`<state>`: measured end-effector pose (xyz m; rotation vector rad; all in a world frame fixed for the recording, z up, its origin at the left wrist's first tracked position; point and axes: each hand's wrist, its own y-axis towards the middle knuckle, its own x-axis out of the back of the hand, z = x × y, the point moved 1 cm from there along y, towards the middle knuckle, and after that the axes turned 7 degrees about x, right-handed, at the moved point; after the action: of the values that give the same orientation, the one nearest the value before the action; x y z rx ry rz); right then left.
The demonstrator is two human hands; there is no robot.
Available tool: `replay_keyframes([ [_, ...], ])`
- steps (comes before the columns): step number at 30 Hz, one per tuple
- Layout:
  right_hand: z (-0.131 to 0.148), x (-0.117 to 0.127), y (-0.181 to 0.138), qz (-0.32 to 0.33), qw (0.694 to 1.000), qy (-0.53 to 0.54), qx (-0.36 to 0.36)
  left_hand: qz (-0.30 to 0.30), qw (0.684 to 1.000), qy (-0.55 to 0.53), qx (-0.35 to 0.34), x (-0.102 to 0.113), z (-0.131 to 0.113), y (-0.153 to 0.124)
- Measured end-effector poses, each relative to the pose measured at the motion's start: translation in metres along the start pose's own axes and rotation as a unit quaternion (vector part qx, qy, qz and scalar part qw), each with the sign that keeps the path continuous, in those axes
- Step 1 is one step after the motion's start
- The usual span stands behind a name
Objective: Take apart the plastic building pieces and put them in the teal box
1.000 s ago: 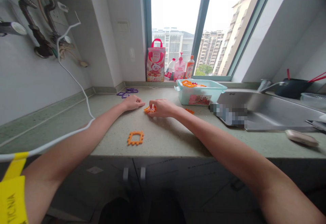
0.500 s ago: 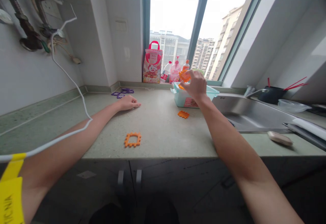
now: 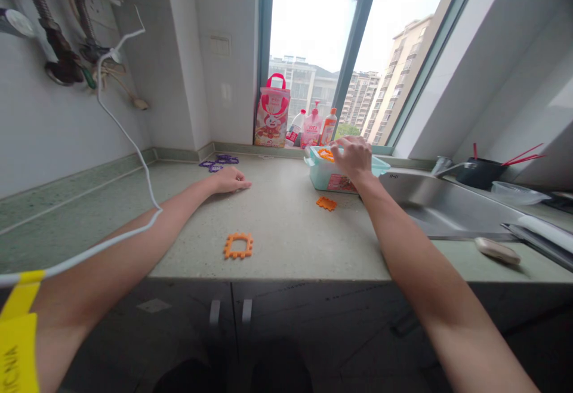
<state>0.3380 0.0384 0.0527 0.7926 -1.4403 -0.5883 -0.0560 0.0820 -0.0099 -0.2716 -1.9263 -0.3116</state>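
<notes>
My right hand reaches over the pale teal box at the back of the counter. Its fingers curl down into the box beside orange toothed pieces, and what they hold is hidden. My left hand lies flat on the counter, holding nothing, just in front of some purple pieces. An orange square frame piece lies near the counter's front edge. A small orange piece lies in front of the box.
A steel sink with a tap sits to the right, and a bar-shaped object lies on its front ledge. A red bag and bottles stand on the window sill. A white cable hangs at left.
My right hand took an orange piece from the middle of the counter, lifted it to the teal box and has now sunk onto the box. My left hand stayed put.
</notes>
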Motion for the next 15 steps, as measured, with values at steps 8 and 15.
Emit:
replay_keyframes([
  [8,0.014,-0.01,0.0,0.108,0.993,0.001,0.04,0.004,1.0,-0.005,-0.001,0.0,0.001,0.0],
  [15,-0.03,-0.008,0.004,0.165,0.978,0.013,-0.129,0.003,1.0,-0.015,-0.011,-0.001,0.005,0.002],
])
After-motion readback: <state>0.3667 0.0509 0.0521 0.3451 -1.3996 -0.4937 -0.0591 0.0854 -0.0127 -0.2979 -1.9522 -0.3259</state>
